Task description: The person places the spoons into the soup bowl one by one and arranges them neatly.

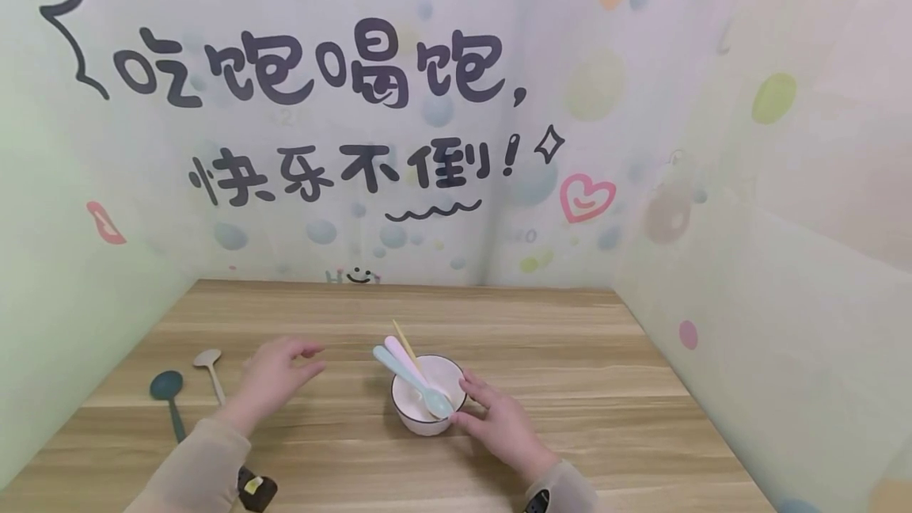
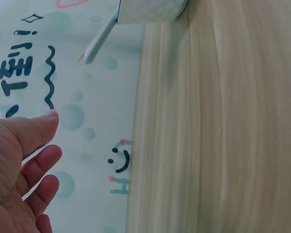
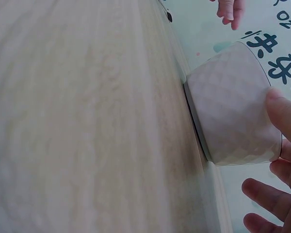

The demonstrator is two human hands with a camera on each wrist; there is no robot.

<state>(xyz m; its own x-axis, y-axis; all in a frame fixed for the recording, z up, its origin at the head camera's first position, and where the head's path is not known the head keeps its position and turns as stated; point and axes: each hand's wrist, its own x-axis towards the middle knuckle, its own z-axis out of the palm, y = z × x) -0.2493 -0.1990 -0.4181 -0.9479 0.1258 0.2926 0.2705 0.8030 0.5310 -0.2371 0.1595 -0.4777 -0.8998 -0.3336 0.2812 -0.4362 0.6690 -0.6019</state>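
A white bowl (image 1: 406,410) with a dark rim stands upright on the wooden table, its faceted outside (image 3: 228,107) large in the right wrist view. Inside lean a light blue spoon (image 1: 406,374), a pink spoon (image 1: 396,348) and a thin yellow stick (image 1: 400,332); part of the pink one is hidden behind the blue. My right hand (image 1: 502,422) holds the bowl's right side, thumb and a finger at the rim, other fingers (image 3: 269,196) spread loosely. To the bowl's left, my left hand (image 1: 274,378) hovers with nothing in it, fingers loosely bent.
A dark teal spoon (image 1: 166,386) and a beige spoon (image 1: 209,358) lie at the table's left, their handles partly under my left arm. Printed walls (image 1: 370,236) border the table (image 1: 570,355) at the back and both sides.
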